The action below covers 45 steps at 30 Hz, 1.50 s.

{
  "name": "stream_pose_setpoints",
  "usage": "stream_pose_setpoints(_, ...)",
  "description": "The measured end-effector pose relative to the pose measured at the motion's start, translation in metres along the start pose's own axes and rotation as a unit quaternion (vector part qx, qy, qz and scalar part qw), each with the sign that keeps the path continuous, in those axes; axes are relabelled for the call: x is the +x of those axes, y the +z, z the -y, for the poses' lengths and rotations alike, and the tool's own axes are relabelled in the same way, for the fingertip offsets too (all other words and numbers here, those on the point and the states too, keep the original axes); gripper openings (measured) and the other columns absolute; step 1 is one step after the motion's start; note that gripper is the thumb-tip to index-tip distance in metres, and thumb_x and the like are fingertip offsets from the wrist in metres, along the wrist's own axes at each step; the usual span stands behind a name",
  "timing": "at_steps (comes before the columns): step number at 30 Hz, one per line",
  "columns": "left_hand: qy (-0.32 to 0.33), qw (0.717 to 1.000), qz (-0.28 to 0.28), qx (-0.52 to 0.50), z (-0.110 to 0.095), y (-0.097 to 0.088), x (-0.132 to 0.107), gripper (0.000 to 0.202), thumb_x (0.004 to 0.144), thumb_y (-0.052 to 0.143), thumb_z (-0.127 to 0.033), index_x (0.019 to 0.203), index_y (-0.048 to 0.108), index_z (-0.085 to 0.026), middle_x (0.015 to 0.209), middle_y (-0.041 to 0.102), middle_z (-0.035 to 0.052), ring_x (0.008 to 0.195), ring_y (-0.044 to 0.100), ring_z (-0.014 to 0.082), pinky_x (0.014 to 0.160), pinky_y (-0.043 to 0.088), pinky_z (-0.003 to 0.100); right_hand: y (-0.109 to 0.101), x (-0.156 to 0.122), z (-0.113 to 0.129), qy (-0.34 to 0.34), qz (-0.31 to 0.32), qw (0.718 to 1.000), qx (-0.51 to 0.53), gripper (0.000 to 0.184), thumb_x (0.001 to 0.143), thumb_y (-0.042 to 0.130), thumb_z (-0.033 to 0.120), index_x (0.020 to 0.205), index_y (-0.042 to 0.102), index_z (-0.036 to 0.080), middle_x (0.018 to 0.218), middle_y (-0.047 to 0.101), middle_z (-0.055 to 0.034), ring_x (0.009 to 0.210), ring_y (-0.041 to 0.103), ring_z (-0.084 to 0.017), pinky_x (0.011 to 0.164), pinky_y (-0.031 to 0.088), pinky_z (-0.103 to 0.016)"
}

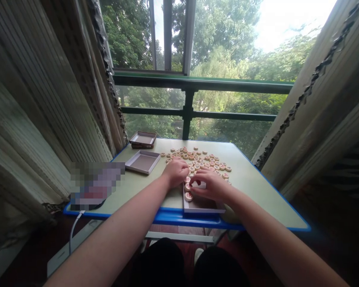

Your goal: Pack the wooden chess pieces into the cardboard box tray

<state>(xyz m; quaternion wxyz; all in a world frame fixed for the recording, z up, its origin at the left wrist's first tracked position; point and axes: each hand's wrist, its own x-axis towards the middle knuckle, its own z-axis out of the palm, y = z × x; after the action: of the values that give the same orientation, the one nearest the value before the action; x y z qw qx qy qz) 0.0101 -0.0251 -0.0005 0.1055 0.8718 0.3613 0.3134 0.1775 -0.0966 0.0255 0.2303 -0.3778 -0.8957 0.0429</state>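
Several round wooden game pieces (203, 159) with red or dark marks lie scattered on a pale green table (257, 183). A shallow grey box tray (209, 207) sits at the near edge with a few pieces (188, 196) in its left side. My left hand (176, 171) rests curled at the tray's far left corner, fingers closed over pieces. My right hand (211, 184) lies over the tray, fingertips pinched on a small white thing by the pieces.
Another empty grey tray (143, 162) lies left of the pieces, and a brown box with its lid (142, 139) stands at the far left corner. A blurred object (92, 185) with a white cable sits at the table's left edge. Window bars and curtains surround the table.
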Motion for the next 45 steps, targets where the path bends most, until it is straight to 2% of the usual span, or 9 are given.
stream_pose_setpoints(12,0.000,1.000,-0.018,-0.006,0.002,-0.001,0.001,0.028,0.071,0.040,-0.017,0.054,0.063,-0.016,0.069,0.066,0.0030,0.075,0.054,0.0160,0.087,0.040,0.030,-0.001,0.000,-0.004,0.022,-0.040,0.998,0.039,0.011,0.074,0.059,0.022,0.081,0.068,0.020,0.071,0.064,-0.0021,0.071,0.054,-0.015,0.072,0.042,-0.029)
stream_pose_setpoints(15,-0.012,0.999,-0.034,-0.010,0.002,-0.003,0.000,0.029,0.071,0.039,-0.015,0.053,0.062,-0.017,0.068,0.066,0.0025,0.076,0.054,0.0162,0.087,0.040,0.031,-0.009,-0.002,-0.016,0.116,-0.150,0.980,0.060,0.016,0.078,0.051,0.023,0.078,0.066,0.019,0.074,0.065,-0.0022,0.070,0.056,-0.014,0.070,0.043,-0.028)
stream_pose_setpoints(19,-0.042,0.998,-0.051,-0.007,0.002,-0.003,0.000,0.028,0.072,0.040,-0.013,0.062,0.066,-0.018,0.074,0.067,0.0029,0.084,0.055,0.0180,0.084,0.043,0.031,-0.018,-0.010,-0.041,0.301,-0.268,0.915,0.008,0.023,0.079,0.045,0.023,0.082,0.067,0.017,0.080,0.067,-0.0047,0.074,0.058,-0.016,0.070,0.044,-0.028)
stream_pose_setpoints(24,-0.046,0.998,-0.036,-0.001,0.009,0.003,0.000,0.024,0.077,0.047,-0.021,0.084,0.070,-0.018,0.083,0.070,0.0041,0.082,0.059,0.0178,0.080,0.046,0.031,-0.018,-0.020,-0.062,0.360,-0.160,0.916,-0.078,0.024,0.075,0.048,0.017,0.081,0.071,0.019,0.088,0.067,-0.0054,0.083,0.058,-0.017,0.079,0.041,-0.027)
stream_pose_setpoints(32,-0.065,0.997,-0.013,-0.032,0.019,0.011,0.002,0.045,0.063,0.041,0.003,0.092,0.070,-0.015,0.087,0.070,0.0048,0.083,0.062,0.0148,0.077,0.051,0.027,-0.008,-0.018,-0.066,0.262,-0.067,0.960,-0.076,0.025,0.077,0.049,0.016,0.081,0.073,0.022,0.092,0.068,-0.0038,0.087,0.055,-0.018,0.086,0.037,-0.032)
stream_pose_setpoints(36,-0.082,0.995,-0.005,-0.059,0.018,0.011,0.001,0.049,0.063,0.040,0.004,0.099,0.068,-0.014,0.093,0.070,0.0062,0.085,0.063,0.0149,0.074,0.053,0.025,-0.009,-0.020,-0.070,0.292,-0.133,0.945,-0.063,0.029,0.076,0.045,0.013,0.083,0.072,0.020,0.094,0.066,-0.0052,0.089,0.054,-0.020,0.086,0.039,-0.034)
stream_pose_setpoints(39,-0.076,0.996,-0.023,-0.029,0.018,0.009,0.001,0.049,0.064,0.041,0.003,0.102,0.067,-0.015,0.099,0.069,0.0066,0.090,0.062,0.0160,0.083,0.051,0.029,-0.020,-0.024,-0.072,0.347,-0.263,0.897,-0.069,0.037,0.074,0.039,0.008,0.091,0.070,0.017,0.095,0.064,-0.0084,0.094,0.053,-0.021,0.087,0.040,-0.034)
stream_pose_setpoints(41,-0.064,0.997,-0.049,-0.010,0.017,0.007,0.001,0.049,0.064,0.040,0.003,0.101,0.066,-0.016,0.103,0.068,0.0060,0.097,0.061,0.0165,0.091,0.047,0.031,-0.032,-0.025,-0.071,0.366,-0.290,0.880,-0.082,0.039,0.074,0.038,0.008,0.096,0.068,0.016,0.098,0.063,-0.0094,0.095,0.054,-0.021,0.087,0.041,-0.034)
stream_pose_setpoints(45,-0.055,0.994,-0.095,0.015,0.019,0.004,0.002,0.052,0.060,0.038,0.006,0.096,0.067,-0.018,0.106,0.067,0.0036,0.107,0.056,0.0166,0.099,0.042,0.034,-0.054,-0.013,-0.069,0.337,-0.081,0.932,-0.110,0.031,0.072,0.049,0.009,0.091,0.071,0.021,0.094,0.064,-0.0071,0.083,0.057,-0.019,0.073,0.042,-0.028)
